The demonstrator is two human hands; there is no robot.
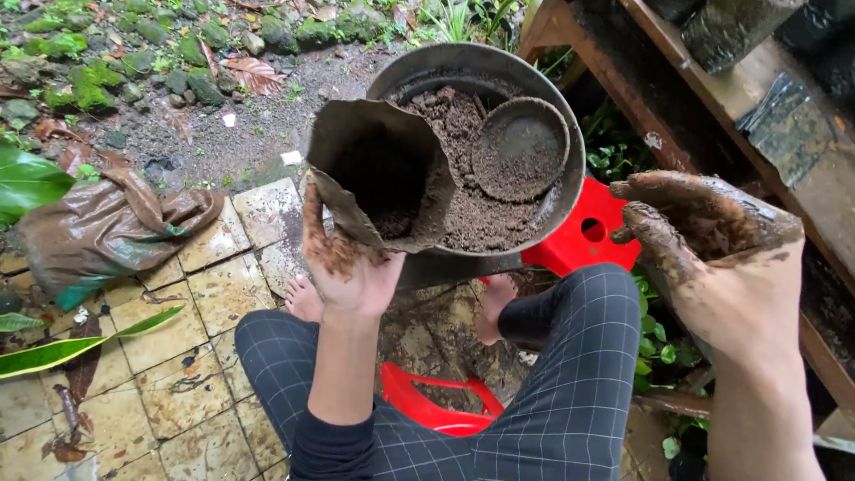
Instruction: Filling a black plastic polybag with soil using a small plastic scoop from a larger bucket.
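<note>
My left hand [349,267] grips a soft, soil-smeared planting bag [378,174] by its lower edge; the bag's mouth gapes toward me with a little soil at its bottom. Behind it stands a round metal basin [570,134] filled with dark soil, with a small round dish [519,147] lying on the soil. My right hand [712,249], caked in mud, hovers to the right of the basin with fingers curled and apart, holding nothing.
A red plastic stool [583,236] stands under the basin and another red stool [436,405] under my checked-trouser legs. A wooden bench [704,98] runs along the right. A dirty sack [107,232] lies on the tiled floor at left, mossy stones beyond.
</note>
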